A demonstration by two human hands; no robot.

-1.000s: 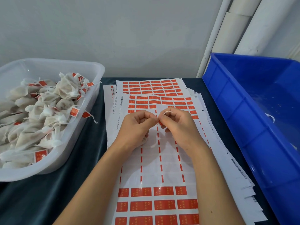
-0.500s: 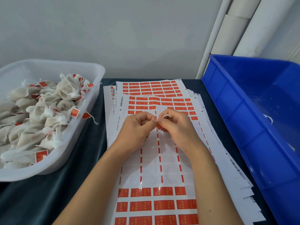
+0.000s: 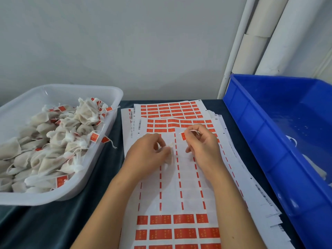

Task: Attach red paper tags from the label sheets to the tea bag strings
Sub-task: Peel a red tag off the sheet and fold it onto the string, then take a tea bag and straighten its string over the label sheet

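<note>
The right hand (image 3: 203, 146) pinches a small red paper tag (image 3: 183, 136) with white string (image 3: 195, 131) looped at its fingertips, while the left hand (image 3: 147, 155) curls around a pale mesh tea bag (image 3: 169, 157), both over the stacked white label sheets (image 3: 179, 186). A translucent white plastic tub (image 3: 100, 159) of tagged tea bags flanks them on the left, a large blue plastic crate (image 3: 269, 141) on the right.

A dark teal cloth covers the counter (image 3: 53, 218), which runs back to a plain pale grey wall (image 3: 125, 42). At the counter's right edge sits a deep blue plastic bin (image 3: 251, 126), its near wall ribbed and its floor dusted with white specks. Behind the bin, white pipes (image 3: 255, 38) rise against the wall in the corner, one thin and the others thick, the left thick pipe showing a joint partway up.
</note>
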